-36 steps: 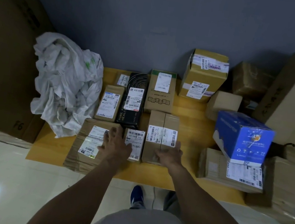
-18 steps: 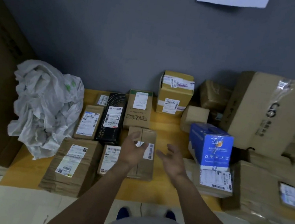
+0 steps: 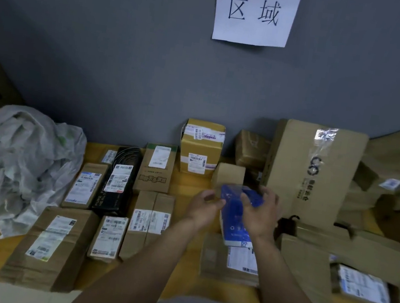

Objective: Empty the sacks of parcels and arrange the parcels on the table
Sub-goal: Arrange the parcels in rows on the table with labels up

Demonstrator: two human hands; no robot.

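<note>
Both hands met at a blue box [image 3: 233, 217] right of centre on the yellow counter [image 3: 189, 185]. The box lay with its long axis running away from the person toward the grey wall [image 3: 105, 48], its white-edged near end pointing back at the person. It sat on top of a flat brown parcel [image 3: 214, 258] whose shipping label faced up. The right hand [image 3: 261, 211] grasped the box, with its thumb on the front face and its fingers curled over the far right side. The left hand [image 3: 202, 207] was at the box's left edge with its fingers bent. Motion blur made it impossible to tell whether that hand touched or held the box.

To the left, brown parcels lay flat in rows with labels up, their long sides also running toward the wall, and a black box [image 3: 117, 181] lay among them. A crumpled white sack [image 3: 24, 165] was slumped at the counter's far left end. A large carton [image 3: 311, 172] stood upright just beyond the right hand. A paper sign [image 3: 257, 10] with printed characters hung on the wall above.
</note>
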